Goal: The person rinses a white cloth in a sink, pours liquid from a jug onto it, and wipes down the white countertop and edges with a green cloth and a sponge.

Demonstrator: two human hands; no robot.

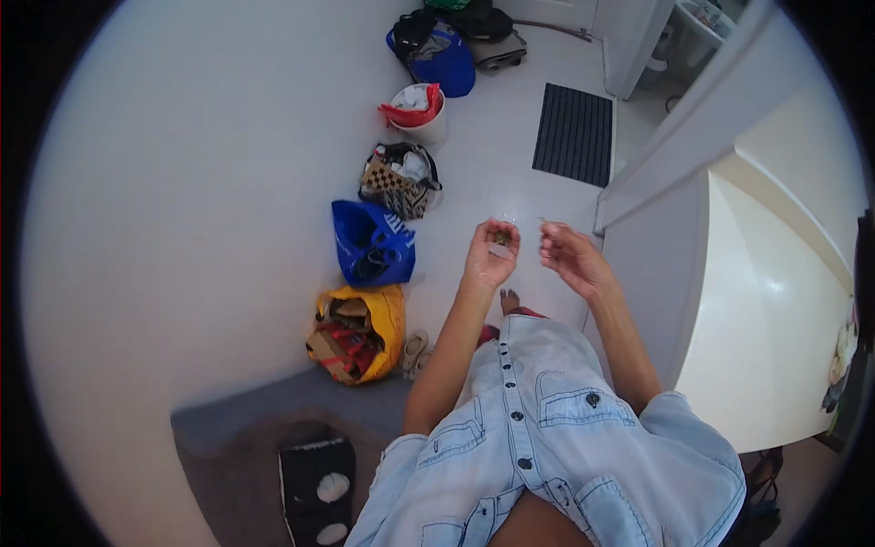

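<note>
My left hand (pixel 489 265) is turned palm up in front of my body, its fingers curled into a cup. A small greenish-brown clump (pixel 502 238) lies in it, too small to identify. Just to the right, apart from it, my right hand (pixel 578 261) has its thumb and forefinger pinched on a small, thin, pale piece (pixel 541 220); what that is cannot be made out. Both hands are held over the light floor, above my bare foot (pixel 509 301) and the light-blue denim shirt (pixel 513 410) that I wear.
Along the left wall stand a yellow bag (pixel 391 328), a blue bag (pixel 383 263), a patterned bag (pixel 403 195), a bin (pixel 429 128) and a blue backpack (pixel 444 68). Beige shoes (pixel 414 350) sit by the yellow bag. A dark striped mat (pixel 573 135) lies before a doorway; a cream counter (pixel 759 321) curves at right.
</note>
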